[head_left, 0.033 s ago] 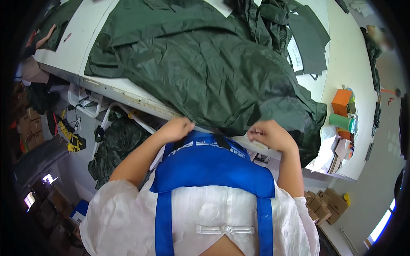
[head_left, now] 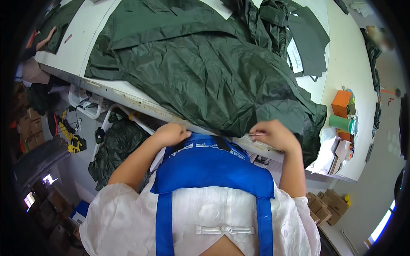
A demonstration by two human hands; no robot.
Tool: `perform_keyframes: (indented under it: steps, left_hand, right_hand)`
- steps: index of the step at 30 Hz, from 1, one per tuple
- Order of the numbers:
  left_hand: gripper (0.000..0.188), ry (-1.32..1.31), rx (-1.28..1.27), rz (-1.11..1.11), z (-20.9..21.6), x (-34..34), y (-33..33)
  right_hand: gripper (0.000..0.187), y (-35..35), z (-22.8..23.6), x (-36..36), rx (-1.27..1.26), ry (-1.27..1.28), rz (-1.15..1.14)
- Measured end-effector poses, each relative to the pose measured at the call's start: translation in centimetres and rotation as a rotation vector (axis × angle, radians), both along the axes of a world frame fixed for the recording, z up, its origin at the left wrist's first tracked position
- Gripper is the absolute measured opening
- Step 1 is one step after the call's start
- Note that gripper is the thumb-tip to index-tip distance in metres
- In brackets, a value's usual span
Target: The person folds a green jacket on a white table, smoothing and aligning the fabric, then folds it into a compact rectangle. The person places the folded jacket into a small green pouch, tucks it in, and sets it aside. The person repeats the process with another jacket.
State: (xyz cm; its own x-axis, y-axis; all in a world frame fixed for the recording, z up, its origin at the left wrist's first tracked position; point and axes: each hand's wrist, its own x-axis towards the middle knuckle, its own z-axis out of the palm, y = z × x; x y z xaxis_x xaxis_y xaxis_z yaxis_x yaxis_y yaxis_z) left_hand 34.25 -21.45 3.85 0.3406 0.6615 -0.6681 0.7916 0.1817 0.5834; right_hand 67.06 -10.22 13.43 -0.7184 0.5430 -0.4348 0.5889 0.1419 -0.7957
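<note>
A large dark green garment of thin, shiny fabric lies crumpled across the white table, its near edge hanging over the front. My left hand is closed just off the table's edge, left of the fabric's lowest part; whatever its fingers hold is hidden. My right hand pinches a thin, pale object too small to name, beside the garment's near edge. Between both hands is the top of my blue apron.
Grey-green cut pieces lie at the far right. An orange box and a green cylinder stand on the right. Under the table, dark fabric fills a white-framed rack. Another person's hand rests on green fabric at far left.
My left hand has shifted slightly left and nearer my body. A thin object now shows at my right fingertips. The garment has barely moved.
</note>
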Motion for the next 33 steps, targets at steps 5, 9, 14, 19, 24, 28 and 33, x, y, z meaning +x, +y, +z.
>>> perform_keyframes:
  steps: [5,9,14,19,24,28,33]
  left_hand:
    - [0.023,-0.574,-0.26,0.384,3.2,-2.5,3.7]
    - [0.044,-0.381,0.47,0.463,5.7,-0.4,10.1]
    - [0.055,-0.115,1.089,0.278,3.3,1.6,19.1]
    - [0.052,0.722,0.476,-0.188,3.1,3.8,26.7]
    - [0.062,0.822,0.958,-0.251,-0.3,3.5,28.0]
    - [0.047,0.622,0.615,-0.148,2.0,2.5,31.6]
    - [0.027,0.25,1.676,0.062,9.4,-0.9,33.8]
  right_hand:
    - [0.029,10.3,-2.0,1.3,0.451,0.18,-0.72]
    - [0.033,9.5,-3.6,-1.6,0.143,-0.099,-0.226]
    - [0.025,7.1,-0.9,-3.5,0.067,-0.033,0.001]
    - [0.076,17.4,-7.6,8.1,0.528,-0.445,-0.604]
    - [0.055,17.4,-7.1,12.7,0.333,-0.426,-0.561]
    - [0.026,14.2,0.0,11.7,0.909,-0.196,-0.741]
    - [0.024,8.8,5.1,12.9,1.486,-0.179,-0.801]
